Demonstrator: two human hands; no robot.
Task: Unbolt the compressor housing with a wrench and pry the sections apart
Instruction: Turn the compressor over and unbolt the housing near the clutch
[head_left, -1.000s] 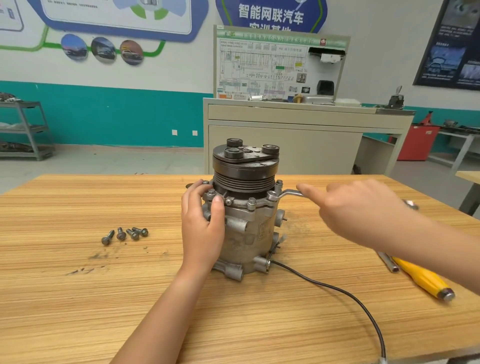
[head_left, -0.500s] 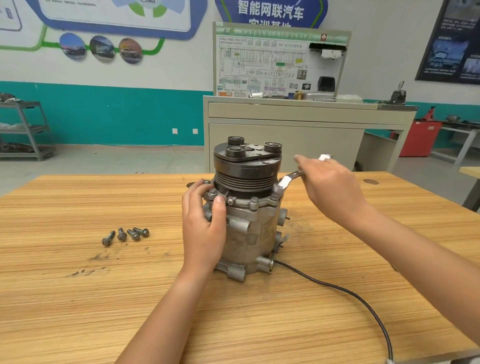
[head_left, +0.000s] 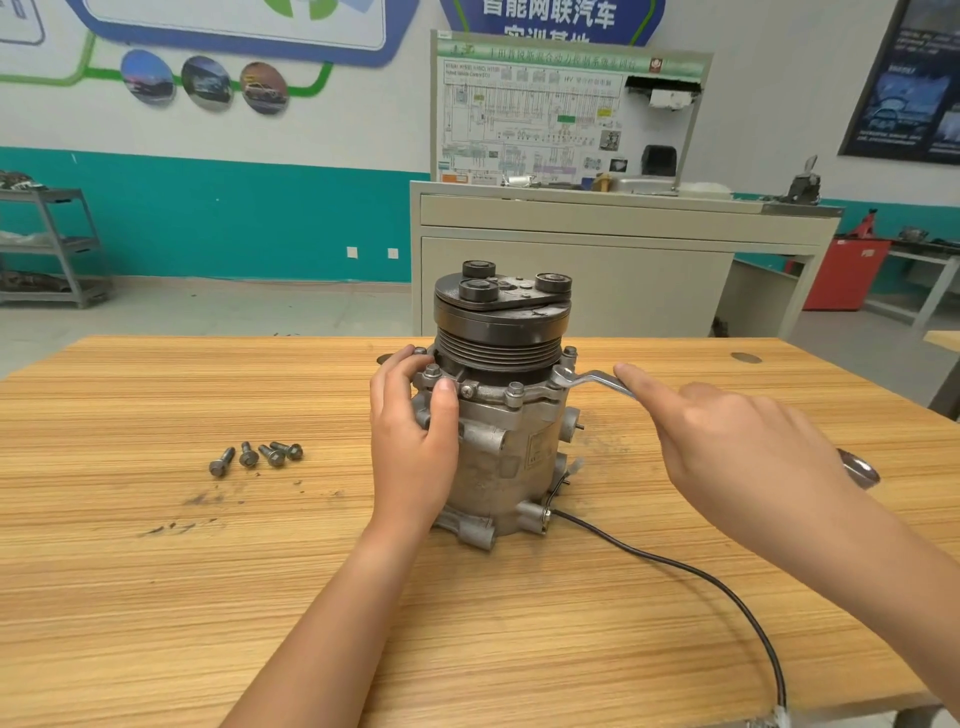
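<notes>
The job looks partly done. Four loose bolts (head_left: 257, 457) lie in a row on the wooden table (head_left: 156, 623), to the left. At least three bolts still sit in the top rim (head_left: 515, 388), so more turning is left. The two parts are not pulled apart yet.

The compressor (head_left: 498, 441) stands upright in the middle of the table. The left hand (head_left: 410, 441) grips its left side, with the fingers curled over the rim. The right hand (head_left: 727, 447) holds the wrench (head_left: 597, 379), one finger lying straight along the handle. The wrench head sits on a bolt on the right of the rim.

The big dark pulley (head_left: 501, 327) hangs just over the bolts, so there is little room. A black cable (head_left: 675, 564) runs from the bottom of the compressor toward the near right edge, under the right arm.
</notes>
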